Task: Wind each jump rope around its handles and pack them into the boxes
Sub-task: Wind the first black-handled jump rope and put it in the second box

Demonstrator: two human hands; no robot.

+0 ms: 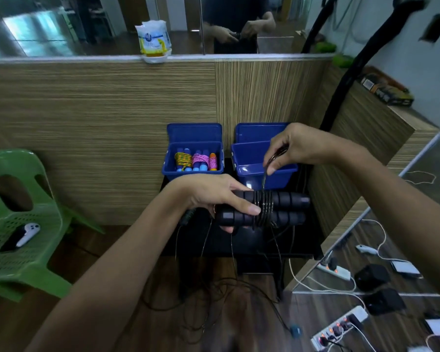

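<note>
Because the black rope [264, 179] is thin, springy cord, it probably wants to uncoil unless kept taut, while the two padded black handles [277, 208] look light and grippy, best gripped at one end, clear of the wraps. At centre frame in the head view, the left hand [214, 196] clamps both handles side by side, fingers closed over their left ends. Just above, the right hand [292, 148] pinches the cord. Several tight turns already ring the handles' middle; loose cord trails to the floor. Behind, the left blue box [169, 170] holds wound colourful ropes; the right blue box [249, 158] appears empty.
</note>
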